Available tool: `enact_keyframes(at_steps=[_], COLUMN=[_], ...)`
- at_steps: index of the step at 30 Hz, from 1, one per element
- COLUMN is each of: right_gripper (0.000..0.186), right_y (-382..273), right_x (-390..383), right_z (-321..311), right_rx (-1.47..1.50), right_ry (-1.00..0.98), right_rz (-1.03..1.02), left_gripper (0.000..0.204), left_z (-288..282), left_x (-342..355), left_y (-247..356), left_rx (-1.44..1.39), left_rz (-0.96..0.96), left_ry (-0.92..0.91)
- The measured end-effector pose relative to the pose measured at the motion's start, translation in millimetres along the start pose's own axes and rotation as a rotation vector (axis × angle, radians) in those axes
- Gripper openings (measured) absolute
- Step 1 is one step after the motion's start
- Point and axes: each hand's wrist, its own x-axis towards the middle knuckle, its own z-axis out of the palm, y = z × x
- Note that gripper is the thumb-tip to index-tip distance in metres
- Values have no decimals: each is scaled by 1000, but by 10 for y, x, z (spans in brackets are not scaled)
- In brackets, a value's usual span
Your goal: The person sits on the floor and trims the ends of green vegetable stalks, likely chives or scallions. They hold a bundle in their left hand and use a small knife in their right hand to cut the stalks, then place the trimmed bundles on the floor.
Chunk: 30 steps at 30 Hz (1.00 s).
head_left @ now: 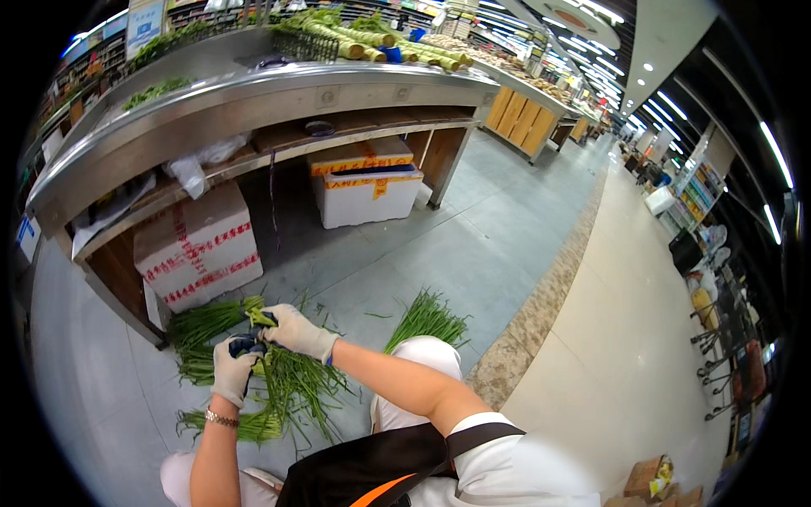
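Note:
Both my hands wear off-white gloves with dark blue palms and work close together over long green chives on the floor. My right hand (297, 331) is closed, with a yellow-green strip (261, 317) at its fingertips; I cannot tell whether it is leaf or tie. Just nearer and to the left, my left hand (234, 367) is closed too, and its fingers hide what they hold. Loose chives (300, 380) spread beneath and right of the hands. Bunches of chives (207, 323) lie to the left, and another bunch (429, 319) rests beyond my knee.
A metal-edged display stand (279, 97) with vegetables on top spans the far left. Under its shelf are a white foam box (198, 249) with red tape and an open white box (372, 194). Brown cartons (650, 482) lie at the lower right.

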Motion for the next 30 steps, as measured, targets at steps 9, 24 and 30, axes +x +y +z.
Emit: enact_keyframes(at_steps=[9, 24, 30], right_gripper=[42, 39, 28], right_y=[-136, -53, -93], right_x=[-84, 3, 7], right_z=[27, -93, -222], right_rx=[-170, -125, 316], right_ry=[38, -47, -60], right_rz=[-87, -113, 127], left_gripper=[36, 28, 28], left_z=[-2, -115, -129], left_x=[-158, -125, -111], left_y=[-142, -92, 369], left_rx=[635, 550, 337], left_rz=[279, 325, 130], left_ry=[177, 85, -119])
